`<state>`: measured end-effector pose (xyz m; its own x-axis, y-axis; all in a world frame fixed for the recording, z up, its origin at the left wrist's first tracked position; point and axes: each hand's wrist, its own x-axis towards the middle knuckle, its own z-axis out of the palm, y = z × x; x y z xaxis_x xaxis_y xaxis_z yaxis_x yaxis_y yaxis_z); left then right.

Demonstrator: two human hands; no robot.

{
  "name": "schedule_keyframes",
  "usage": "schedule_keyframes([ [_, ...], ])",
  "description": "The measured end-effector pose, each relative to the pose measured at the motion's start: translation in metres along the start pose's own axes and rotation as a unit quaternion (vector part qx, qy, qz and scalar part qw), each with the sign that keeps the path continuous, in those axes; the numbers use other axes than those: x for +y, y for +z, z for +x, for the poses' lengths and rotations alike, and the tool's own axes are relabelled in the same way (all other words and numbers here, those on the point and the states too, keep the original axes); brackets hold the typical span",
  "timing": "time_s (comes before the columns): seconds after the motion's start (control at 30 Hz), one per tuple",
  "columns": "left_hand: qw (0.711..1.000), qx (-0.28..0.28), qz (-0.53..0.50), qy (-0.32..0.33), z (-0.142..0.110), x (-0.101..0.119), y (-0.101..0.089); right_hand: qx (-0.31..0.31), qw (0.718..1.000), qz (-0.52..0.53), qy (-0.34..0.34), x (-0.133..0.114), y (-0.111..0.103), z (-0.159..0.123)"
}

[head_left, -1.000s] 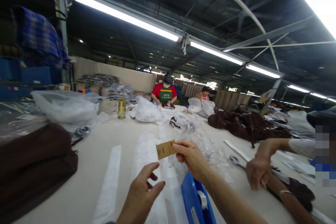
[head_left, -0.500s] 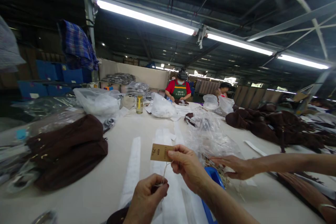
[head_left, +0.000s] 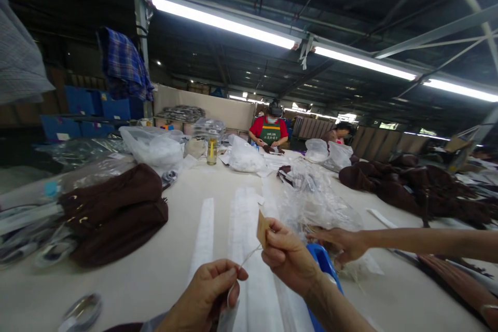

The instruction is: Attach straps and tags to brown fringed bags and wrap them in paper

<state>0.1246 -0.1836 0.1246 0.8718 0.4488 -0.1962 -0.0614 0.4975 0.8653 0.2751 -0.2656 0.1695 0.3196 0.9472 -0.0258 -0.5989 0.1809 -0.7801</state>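
My right hand point(head_left: 288, 258) pinches a small brown cardboard tag point(head_left: 262, 228), turned edge-on. A thin pale string point(head_left: 245, 260) runs from the tag down to my left hand point(head_left: 206, 295), whose thumb and forefinger are pinched on it. Both hands hover over the pale table point(head_left: 163, 275), above long white paper strips point(head_left: 204, 238). A blue plastic tray point(head_left: 324, 265) sits just right of my right hand. Another person's hand point(head_left: 342, 244) reaches in from the right toward clear plastic bags point(head_left: 322, 207).
Folded dark brown garments point(head_left: 116, 212) lie at left, more brown garments point(head_left: 408, 187) at right. A tape roll point(head_left: 80, 311) lies near the front edge. Filled plastic bags point(head_left: 155, 148) and a bottle point(head_left: 211, 151) stand farther back. Two people work at the table's far end.
The view has swung left. My left hand closed on the string and drew it taut. The tag turned from face-on to edge-on. The other person's hand reached in beside the blue tray.
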Motion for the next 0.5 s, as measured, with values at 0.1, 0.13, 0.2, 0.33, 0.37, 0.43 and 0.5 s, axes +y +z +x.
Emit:
schedule_keyframes([
  [0.1, 1.000, -0.006, -0.009, -0.017, -0.008, 0.005, 0.001, -0.041, 0.998, -0.028, 0.025, 0.002, -0.004, -0.006],
  [0.13, 1.000, -0.007, -0.004, -0.014, -0.010, 0.006, 0.001, -0.047, 0.997, -0.051, 0.031, 0.003, -0.005, -0.009],
  [0.2, 1.000, -0.005, 0.027, -0.003, -0.012, 0.008, -0.001, -0.054, 0.992, -0.112, 0.029, 0.005, -0.004, -0.014],
  [0.33, 0.988, 0.028, 0.147, 0.031, -0.010, 0.012, -0.007, -0.071, 0.976, -0.205, 0.025, 0.007, 0.000, -0.027],
  [0.37, 0.983, 0.038, 0.174, 0.045, -0.009, 0.013, -0.009, -0.079, 0.970, -0.227, 0.029, 0.006, 0.001, -0.030],
  [0.43, 0.972, 0.054, 0.217, 0.072, -0.008, 0.015, -0.013, -0.093, 0.953, -0.287, 0.025, 0.006, 0.002, -0.034],
  [0.5, 0.963, 0.069, 0.245, 0.084, -0.008, 0.018, -0.016, -0.093, 0.923, -0.374, -0.010, 0.008, 0.002, -0.037],
])
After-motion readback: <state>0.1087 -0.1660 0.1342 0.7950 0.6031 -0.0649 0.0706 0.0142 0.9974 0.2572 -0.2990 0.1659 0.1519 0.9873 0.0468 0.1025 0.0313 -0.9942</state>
